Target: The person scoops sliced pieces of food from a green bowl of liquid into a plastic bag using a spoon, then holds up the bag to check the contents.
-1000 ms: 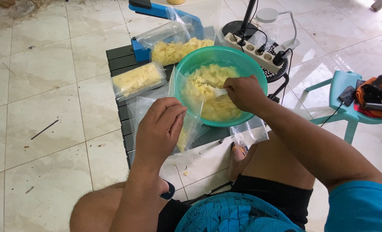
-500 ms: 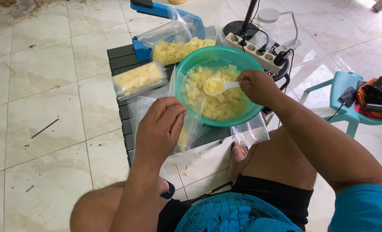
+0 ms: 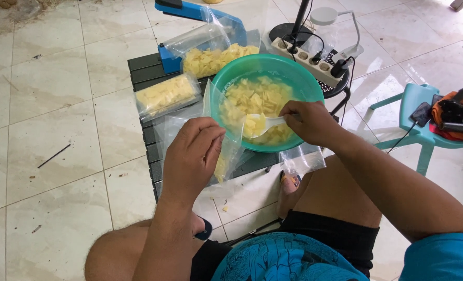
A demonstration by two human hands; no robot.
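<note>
Left hand point(image 3: 192, 156) grips open clear plastic bag point(image 3: 226, 140); right hand point(image 3: 309, 122) grips white plastic spoon point(image 3: 265, 124) loaded with yellow chips over round green plastic bowl point(image 3: 299, 78).

Around your work area
You have a blue bag sealer point(image 3: 200, 11), white power strip point(image 3: 307, 56), turquoise plastic stool point(image 3: 417, 122), two filled bags.

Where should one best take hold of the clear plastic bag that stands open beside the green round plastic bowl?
Grip the clear plastic bag at its upper rim, coming from the side away from the green round plastic bowl. The left hand already pinches it there; the film is limp, and this keeps the mouth open toward the bowl.
</note>
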